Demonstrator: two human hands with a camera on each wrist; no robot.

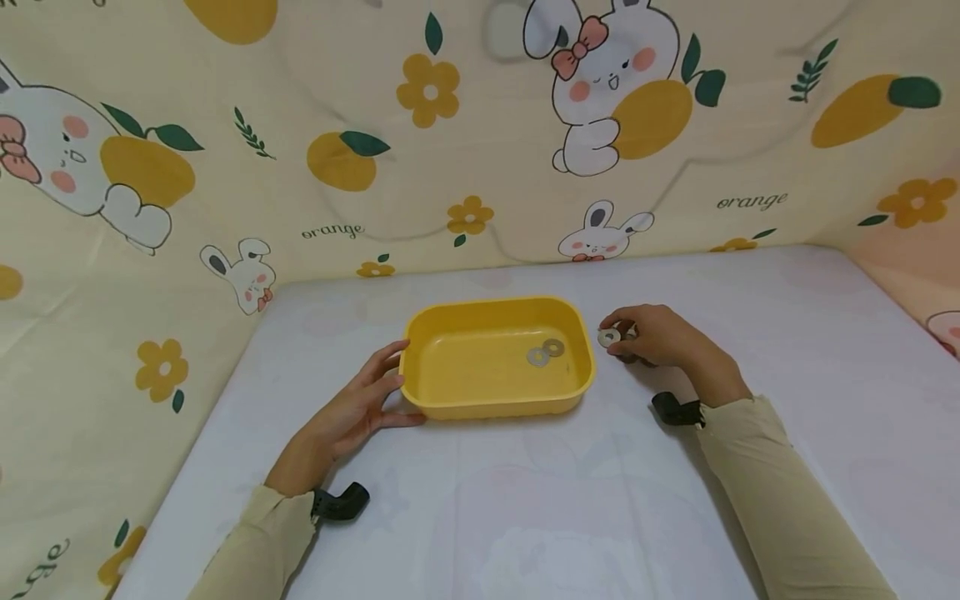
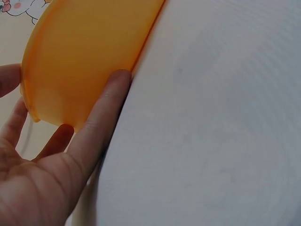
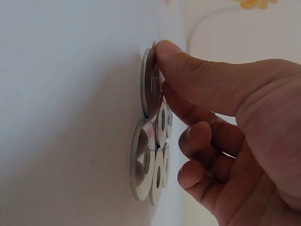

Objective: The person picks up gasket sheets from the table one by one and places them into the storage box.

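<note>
A yellow plastic tray stands on the white-covered table, with two metal washers lying inside toward its right end. My left hand touches the tray's left end from outside; in the left wrist view, the thumb lies straight along the wall and the other fingertips meet the end and rim. To the right of the tray, my right hand pinches the edge of a large flat washer, its index fingertip partly hidden. Below and behind that one, several more washers of different sizes lie close together on the table.
The tabletop is covered with a white cloth. Behind it hangs a cream cloth printed with rabbits and oranges, and it continues along the left side. Black wrist devices sit at both sleeve cuffs.
</note>
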